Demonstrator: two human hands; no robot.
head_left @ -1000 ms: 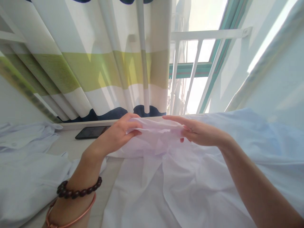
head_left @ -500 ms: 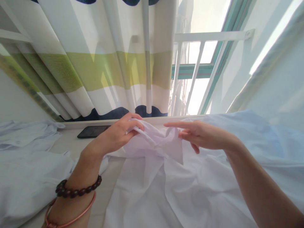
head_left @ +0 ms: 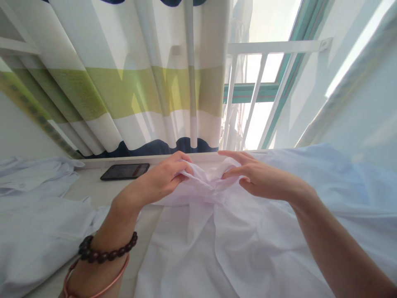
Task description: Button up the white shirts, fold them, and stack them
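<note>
White garment, spread from the centre of the view down to 6 o'clock on a pale surface. Towards 3 and 4 o'clock it adjoins bluish-white cloth; the boundary between the two cannot be made out. A banded curtain in white, green and navy hangs from 10 to 12 o'clock. More white cloth lies heaped at 8 o'clock.

The two forearms enter from about 7 and 4 o'clock and converge upon the garment's far portion. The left hand, back uppermost, is bent towards 3 o'clock; its curled fingers and thumb pinch the garment's edge. The right hand points towards 9 o'clock, one finger extended along the far side and the others bent lower, touching a raised fold; whether they grip it cannot be told.

Between the hands, the thin fabric is lifted and gathered, faintly lilac in tint, its folds meeting in a shallow V. Below this gather, a long seam-like line runs towards 6 o'clock through soft, irregular creases.

A dark phone lies flat near the left hand, at 9 o'clock from it. The left wrist bears a dark beaded bracelet and a copper-coloured bangle.
</note>
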